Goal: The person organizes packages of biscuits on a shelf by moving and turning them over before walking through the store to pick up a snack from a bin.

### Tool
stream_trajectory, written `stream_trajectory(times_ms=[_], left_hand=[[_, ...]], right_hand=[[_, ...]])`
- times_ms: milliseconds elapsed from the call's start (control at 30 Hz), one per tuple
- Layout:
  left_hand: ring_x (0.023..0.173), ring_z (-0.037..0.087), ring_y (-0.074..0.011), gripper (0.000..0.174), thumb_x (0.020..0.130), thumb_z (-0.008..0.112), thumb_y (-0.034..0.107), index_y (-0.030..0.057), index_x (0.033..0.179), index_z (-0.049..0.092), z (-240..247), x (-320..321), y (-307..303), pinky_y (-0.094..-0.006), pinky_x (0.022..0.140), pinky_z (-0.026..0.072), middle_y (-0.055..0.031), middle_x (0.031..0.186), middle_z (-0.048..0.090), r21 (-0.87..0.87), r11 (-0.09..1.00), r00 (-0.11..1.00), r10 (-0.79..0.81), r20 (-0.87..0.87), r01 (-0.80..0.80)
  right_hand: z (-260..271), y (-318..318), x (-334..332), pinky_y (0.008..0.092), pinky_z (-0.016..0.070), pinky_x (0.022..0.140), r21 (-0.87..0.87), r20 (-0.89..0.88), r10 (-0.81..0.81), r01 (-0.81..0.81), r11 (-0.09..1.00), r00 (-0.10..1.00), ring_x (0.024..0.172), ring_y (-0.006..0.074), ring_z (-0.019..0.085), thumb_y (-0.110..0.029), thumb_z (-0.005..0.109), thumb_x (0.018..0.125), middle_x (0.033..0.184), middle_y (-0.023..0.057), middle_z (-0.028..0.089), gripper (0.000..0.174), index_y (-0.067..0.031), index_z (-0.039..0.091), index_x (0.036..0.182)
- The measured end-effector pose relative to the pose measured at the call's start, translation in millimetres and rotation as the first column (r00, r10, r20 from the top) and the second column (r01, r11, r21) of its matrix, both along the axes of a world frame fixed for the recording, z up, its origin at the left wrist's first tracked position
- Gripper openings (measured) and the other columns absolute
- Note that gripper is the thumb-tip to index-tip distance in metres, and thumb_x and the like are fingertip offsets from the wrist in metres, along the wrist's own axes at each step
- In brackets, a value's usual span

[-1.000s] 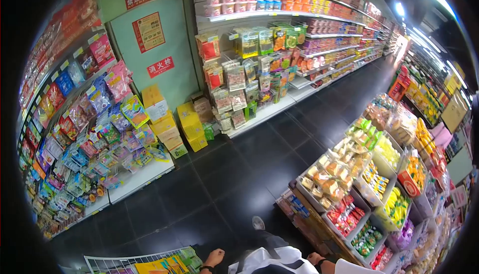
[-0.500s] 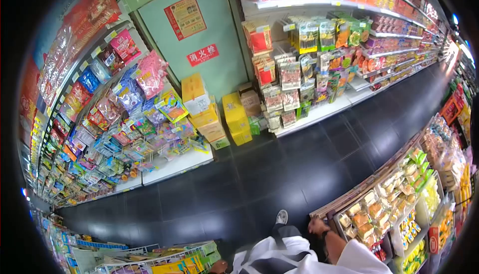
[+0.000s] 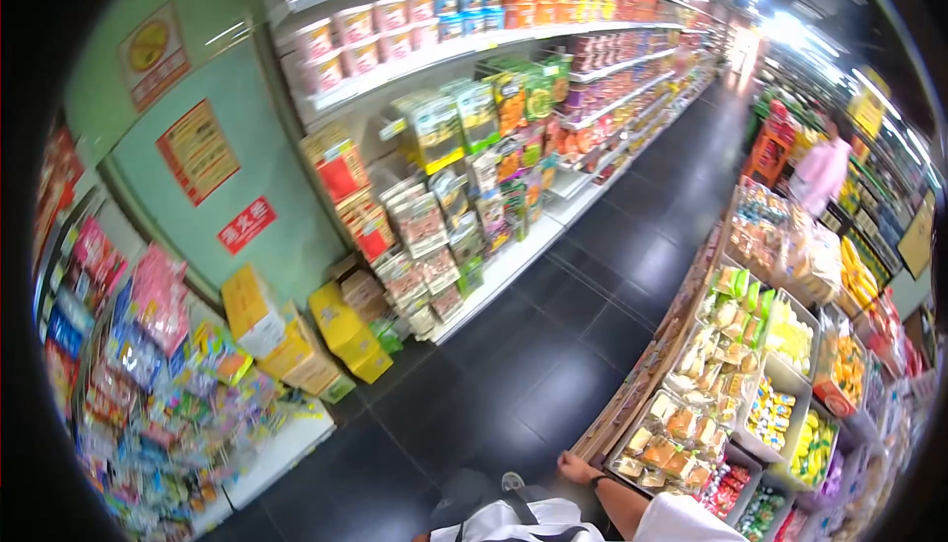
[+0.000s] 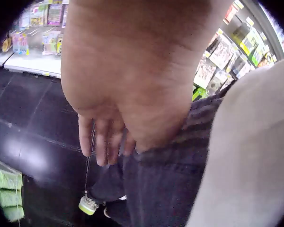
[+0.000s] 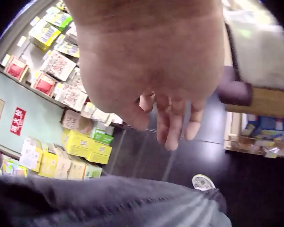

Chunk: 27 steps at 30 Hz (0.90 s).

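My left hand [image 4: 128, 90] hangs beside dark trousers [image 4: 156, 184], fingers pointing down and holding nothing; it is almost wholly below the head view. My right hand [image 5: 154, 75] hangs with loosely bent fingers and nothing in them. In the head view, this right hand [image 3: 576, 468] is beside the wooden edge of a display stand [image 3: 632, 384]. Bagged bread [image 3: 676, 433] lies on the stand, just right of that wrist.
Ahead runs a dark tiled aisle [image 3: 523, 364]. Shelves of cup noodles [image 3: 395, 34] and hanging snack packets [image 3: 420, 216] line its left side. Yellow cartons [image 3: 346, 335] stand by a green door [image 3: 158, 172]. Farther off on the right is a person in pink [image 3: 820, 172].
The head view swung left, then back right and along the aisle. The wire cart with yellow and green packets, near the left hand before, has left the head view. A person in pink has appeared.
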State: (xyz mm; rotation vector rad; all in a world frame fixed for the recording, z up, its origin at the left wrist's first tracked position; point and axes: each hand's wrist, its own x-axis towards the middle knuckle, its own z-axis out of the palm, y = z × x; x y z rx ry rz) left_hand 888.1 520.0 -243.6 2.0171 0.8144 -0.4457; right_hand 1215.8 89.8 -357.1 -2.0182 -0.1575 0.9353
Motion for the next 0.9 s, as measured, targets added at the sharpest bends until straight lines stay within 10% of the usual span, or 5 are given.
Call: stream_trajectory(times_ms=[33, 133, 367, 700, 900], left_hand=[[0.116, 0.075, -0.0444, 0.036, 0.107, 0.060, 0.029, 0.0025, 0.122, 0.079, -4, 10, 13, -0.0519, 0.102, 0.0591, -0.0274, 0.119, 0.080, 0.001, 0.999, 0.999, -0.039, -0.017, 0.039], [0.115, 0.076, -0.0429, 0.034, 0.107, 0.060, 0.026, 0.0024, 0.122, 0.079, -10, 42, 47, -0.0519, 0.102, 0.0588, -0.0269, 0.118, 0.080, 0.011, 0.984, 0.983, -0.179, -0.044, 0.180], [0.114, 0.076, -0.0409, 0.034, 0.108, 0.057, 0.026, 0.0037, 0.119, 0.080, -27, 148, 119, -0.0520, 0.101, 0.0582, -0.0256, 0.117, 0.081, -0.044, 0.881, 0.875, -0.473, -0.102, 0.471], [0.121, 0.074, -0.0437, 0.036, 0.115, 0.060, 0.033, 0.0025, 0.125, 0.076, -3, 294, 186, -0.0495, 0.103, 0.0581, -0.0267, 0.122, 0.078, 0.067, 0.825, 0.750, -0.542, 0.380, 0.561], [0.108, 0.078, -0.0383, 0.027, 0.110, 0.066, 0.028, 0.0065, 0.119, 0.078, -14, 257, 230, -0.0485, 0.093, 0.0611, -0.0216, 0.111, 0.082, 0.029, 0.709, 0.694, -0.697, 0.181, 0.705]], right_hand=[[3, -11, -19, 0.0427, 0.0608, 0.074, -0.024, 0.003, -0.058, 0.058, 0.998, 0.998, 0.076, 0.0256, 0.076, -0.017, 0.057, 0.100, 0.086, 0.0132, 0.075, 0.017, -0.0038, 0.067, 0.107], [13, -53, -66, 0.0393, 0.0608, 0.078, -0.193, -0.149, -0.060, 0.031, 0.981, 0.987, 0.082, 0.0242, 0.078, -0.021, 0.067, 0.087, 0.089, 0.0114, 0.080, 0.023, -0.0046, 0.072, 0.102], [20, -67, -161, 0.0388, 0.0642, 0.076, -0.348, -0.438, -0.493, 0.363, 0.864, 0.752, 0.092, 0.0260, 0.082, -0.028, 0.056, 0.103, 0.105, 0.0122, 0.083, 0.031, -0.0058, 0.071, 0.119], [13, 95, -156, 0.0421, 0.0628, 0.081, -0.307, -0.183, -0.451, 0.385, 0.870, 0.874, 0.095, 0.0312, 0.081, -0.029, 0.058, 0.101, 0.105, 0.0184, 0.082, 0.037, -0.0012, 0.073, 0.120], [-11, 114, -193, 0.0495, 0.0588, 0.103, -0.417, -0.023, -0.543, 0.485, 0.768, 0.840, 0.120, 0.0415, 0.076, -0.032, 0.052, 0.105, 0.126, 0.0256, 0.079, 0.041, -0.0043, 0.071, 0.130]])
